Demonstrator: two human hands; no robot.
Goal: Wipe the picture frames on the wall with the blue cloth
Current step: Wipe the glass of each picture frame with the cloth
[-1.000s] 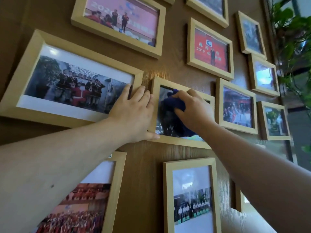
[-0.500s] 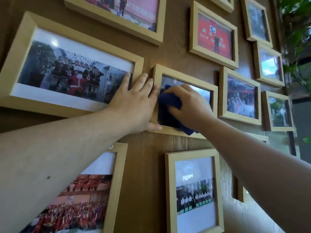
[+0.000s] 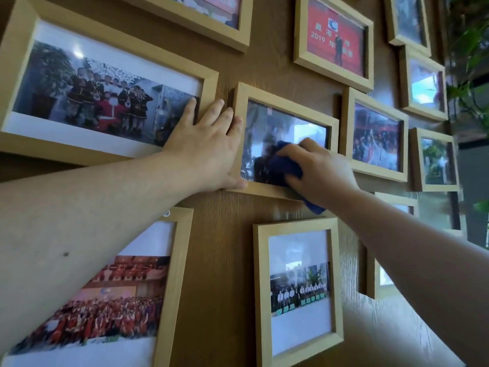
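I see my right hand point(image 3: 321, 174) with fingers curled around the bunched dark blue cloth point(image 3: 284, 165), pressing it on the glass at the lower right of the small light-wood picture frame point(image 3: 284, 107) mid-wall. My left hand point(image 3: 205, 152) lies flat, fingers spread narrowly, holding nothing, against that frame's left edge and overlapping the large light-wood frame point(image 3: 209, 78) beside it on the brown wood-grain wall point(image 3: 219, 260).

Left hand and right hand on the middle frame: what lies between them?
In the head view, only the frame's glass, between the left hand and the blue cloth under the right hand.
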